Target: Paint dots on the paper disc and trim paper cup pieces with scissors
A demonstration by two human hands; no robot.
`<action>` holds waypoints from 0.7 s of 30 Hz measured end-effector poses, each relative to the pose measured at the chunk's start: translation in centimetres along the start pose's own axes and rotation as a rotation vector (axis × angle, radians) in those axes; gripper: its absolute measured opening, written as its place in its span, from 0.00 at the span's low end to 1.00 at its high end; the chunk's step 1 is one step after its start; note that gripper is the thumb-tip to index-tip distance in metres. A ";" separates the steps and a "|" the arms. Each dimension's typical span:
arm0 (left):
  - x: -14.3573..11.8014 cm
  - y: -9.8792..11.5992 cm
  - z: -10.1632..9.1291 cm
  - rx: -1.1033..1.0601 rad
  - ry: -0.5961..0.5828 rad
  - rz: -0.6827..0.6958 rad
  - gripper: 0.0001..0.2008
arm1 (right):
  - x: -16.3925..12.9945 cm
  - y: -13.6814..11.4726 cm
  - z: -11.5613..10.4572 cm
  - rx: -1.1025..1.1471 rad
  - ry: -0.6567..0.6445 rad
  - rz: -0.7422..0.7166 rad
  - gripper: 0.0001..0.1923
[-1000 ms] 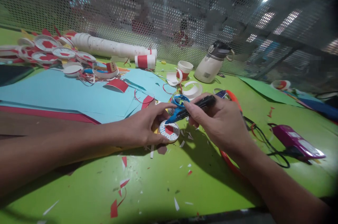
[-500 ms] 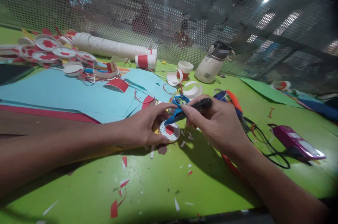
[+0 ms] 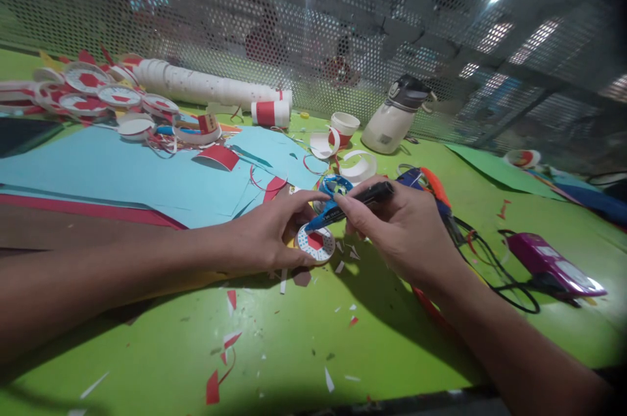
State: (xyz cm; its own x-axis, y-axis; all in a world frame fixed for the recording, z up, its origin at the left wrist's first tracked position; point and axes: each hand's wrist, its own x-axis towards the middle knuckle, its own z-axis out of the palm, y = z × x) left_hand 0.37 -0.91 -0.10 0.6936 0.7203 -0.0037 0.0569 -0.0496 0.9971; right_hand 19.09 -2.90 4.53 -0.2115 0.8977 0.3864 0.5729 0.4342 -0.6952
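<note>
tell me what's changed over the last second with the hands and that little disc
The right hand drew slightly left and toward the person, marker still gripped. The left hand stays pinning the red-and-white disc to the green table.

The desk (image 3: 294,351) is bright green, strewn with red and white paper scraps (image 3: 225,341), and light blue paper sheets (image 3: 122,174) lie over a red sheet (image 3: 98,212) at the left. The round disc (image 3: 316,243) under the left hand (image 3: 267,236) is white with a red centre and a ring of small dark dots, and the marker (image 3: 365,196) in the right hand (image 3: 406,230) is black beside blue-handled scissors (image 3: 330,197). Far off stand a white bottle (image 3: 394,119) with a dark lid and a red-and-white cup (image 3: 269,113), while a magenta device (image 3: 553,262) with a black cord lies at the right.
</note>
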 end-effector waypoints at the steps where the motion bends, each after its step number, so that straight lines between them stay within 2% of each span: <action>1: 0.0 0.0 0.0 -0.002 -0.014 0.004 0.34 | 0.0 0.1 0.1 -0.019 0.008 -0.005 0.11; 10: 0.2 -0.3 -0.2 0.047 -0.053 0.065 0.29 | -0.4 0.5 0.7 -0.082 0.050 -0.063 0.10; 16: 0.1 0.1 -0.1 0.030 -0.052 0.017 0.30 | -0.4 0.6 0.5 -0.040 0.062 -0.011 0.13; 21: 0.1 0.1 -0.1 0.004 -0.038 0.022 0.32 | -0.5 0.1 -0.1 -0.008 0.187 -0.023 0.13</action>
State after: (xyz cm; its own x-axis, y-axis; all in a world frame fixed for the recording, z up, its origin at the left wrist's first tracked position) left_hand 0.33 -0.77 0.05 0.7213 0.6924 0.0156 0.0438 -0.0682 0.9967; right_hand 19.35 -3.27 4.35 -0.0741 0.8577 0.5088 0.5759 0.4533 -0.6803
